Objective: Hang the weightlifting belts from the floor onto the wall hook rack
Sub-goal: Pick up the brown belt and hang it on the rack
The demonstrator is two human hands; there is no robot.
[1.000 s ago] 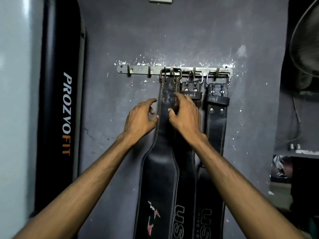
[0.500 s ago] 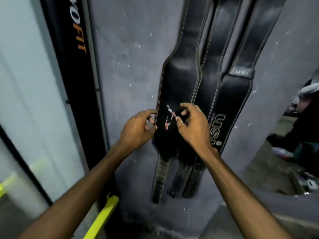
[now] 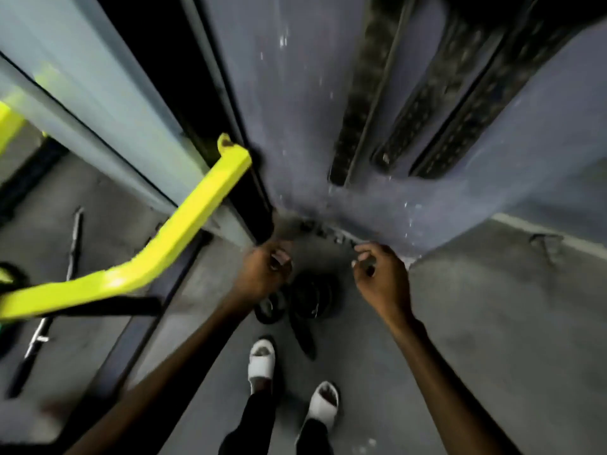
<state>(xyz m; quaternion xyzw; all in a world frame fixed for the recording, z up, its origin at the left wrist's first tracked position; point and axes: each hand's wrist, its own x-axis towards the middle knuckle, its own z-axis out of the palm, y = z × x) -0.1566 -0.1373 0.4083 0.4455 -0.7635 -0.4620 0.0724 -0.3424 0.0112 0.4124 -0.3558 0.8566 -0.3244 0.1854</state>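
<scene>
Down at floor level in the head view, a coiled black belt [image 3: 312, 295] lies on the floor [image 3: 492, 323] close to the wall [image 3: 295, 126]. The left hand [image 3: 262, 277] and right hand [image 3: 382, 280] hover on either side of it, fingers loosely curled, holding nothing. The ends of 3 hung belts [image 3: 359, 103] dangle above. A yellow bar [image 3: 184, 231] juts in at the left, and 2 white slippers [image 3: 261, 359] stand below.

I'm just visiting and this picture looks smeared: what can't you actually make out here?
Head view only.
The hook rack: beyond the top edge.
The hanging belts: tops cut off, motion-blurred.
The floor belts: a dark, blurred heap, partly behind the left hand; count unclear.
Whether the left hand grips anything: blurred.
</scene>
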